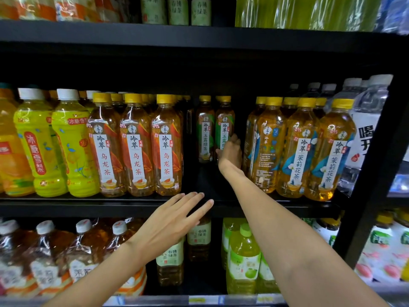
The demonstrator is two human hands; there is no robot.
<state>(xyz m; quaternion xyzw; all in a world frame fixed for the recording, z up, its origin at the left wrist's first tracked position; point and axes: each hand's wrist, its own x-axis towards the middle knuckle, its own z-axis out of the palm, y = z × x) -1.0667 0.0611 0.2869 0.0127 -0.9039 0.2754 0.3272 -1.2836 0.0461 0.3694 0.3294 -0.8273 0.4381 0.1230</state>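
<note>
amber tea fills every yellow-capped bottle on the middle shelf [88, 206]. three orange-labelled bottles [167, 147] stand in a front row at the left, and blue-labelled bottles [298, 151] crowd the front at the right. between those two groups the front of the shelf is bare, a dark bay running back to two green-labelled bottles. the left green-labelled bottle [205, 134] stands free. the right green-labelled bottle [224, 129] stands just beside it, upright and deep in the bay, near the blue-labelled row. further left are yellow-green bottles [35, 147] with white caps, and at the far right clear water bottles [363, 129] lean against the black upright. below, pale-labelled bottles [170, 260] of brown tea and light green bottles [243, 258] sit on the lower shelf.

the bay gives open room in front of the green pair, walled by bottles on both sides, with the shelf's front lip below.

the right hand [230, 155] is stretched far in, arm nearly straight, fingers round one side of the right green-labelled bottle and thumb on the other, grasping its lower half over the label. the left hand [174, 220] hangs released in front of the shelf lip, palm down, fingers straight and slightly spread, holding nothing; its fingertips point toward the bay.
</note>
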